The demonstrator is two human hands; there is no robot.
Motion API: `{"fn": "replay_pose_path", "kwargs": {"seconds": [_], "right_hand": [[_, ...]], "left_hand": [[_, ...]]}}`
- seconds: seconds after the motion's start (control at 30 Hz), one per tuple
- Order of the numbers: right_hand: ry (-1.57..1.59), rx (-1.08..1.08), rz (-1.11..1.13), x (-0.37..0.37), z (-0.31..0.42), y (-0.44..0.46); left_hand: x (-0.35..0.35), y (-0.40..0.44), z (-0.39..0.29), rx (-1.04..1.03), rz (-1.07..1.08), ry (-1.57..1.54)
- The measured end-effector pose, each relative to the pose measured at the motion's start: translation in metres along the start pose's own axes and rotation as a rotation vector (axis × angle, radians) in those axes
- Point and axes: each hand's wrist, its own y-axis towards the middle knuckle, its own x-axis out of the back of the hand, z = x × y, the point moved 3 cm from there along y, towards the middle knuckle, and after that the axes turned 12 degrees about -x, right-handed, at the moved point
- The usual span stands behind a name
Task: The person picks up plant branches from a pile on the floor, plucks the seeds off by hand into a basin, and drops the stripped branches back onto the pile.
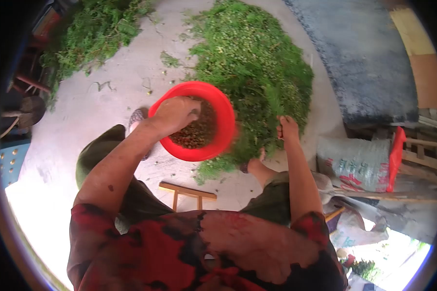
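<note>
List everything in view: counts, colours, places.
Basin: one, red, centre
Small pieces: many, brown, in basin
Large plant pile: one, green, right of basin
Second plant pile: one, green, upper left
Wooden frame: one, tan, below basin
Sack: one, whitish, right
Surface: one, grey, upper right
Panel: one, blue, left edge
Clutter: uncounted, dark, left edge
Floor: one, pale, centre
Trousers: one pair, green, lower centre
Shirt: one, red and black, bottom
Left hand: one, bare, over basin
Right hand: one, bare, at large pile
</note>
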Motion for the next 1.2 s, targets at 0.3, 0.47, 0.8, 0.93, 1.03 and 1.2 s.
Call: {"fn": "replay_pose_path", "kwargs": {"seconds": [0.3,0.47,0.8,0.93,1.03,1.2], "right_hand": [[0.040,0.822,0.678,-0.095,0.210,-0.119],[-0.146,0.741,0.150,-0.029,0.225,-0.035],[-1.111,0.277,0.157,-0.077,-0.177,0.165],[-1.319,0.329,0.038,-0.087,-0.168,0.127],[-1.564,0.075,0.179,-0.097,-0.179,0.165],[-1.181,0.038,0.242,-0.058,-0.114,0.121]], "left_hand": [[-0.044,0.003,-0.004,-0.028,0.118,0.167],[-0.042,0.004,-0.010,-0.114,0.131,0.171],[-0.050,0.015,-0.011,-0.180,0.179,0.167],[-0.051,0.021,-0.010,-0.148,0.212,0.175],[-0.052,0.020,-0.007,-0.156,0.221,0.184],[-0.046,0.016,-0.012,-0.172,0.209,0.198]]}}
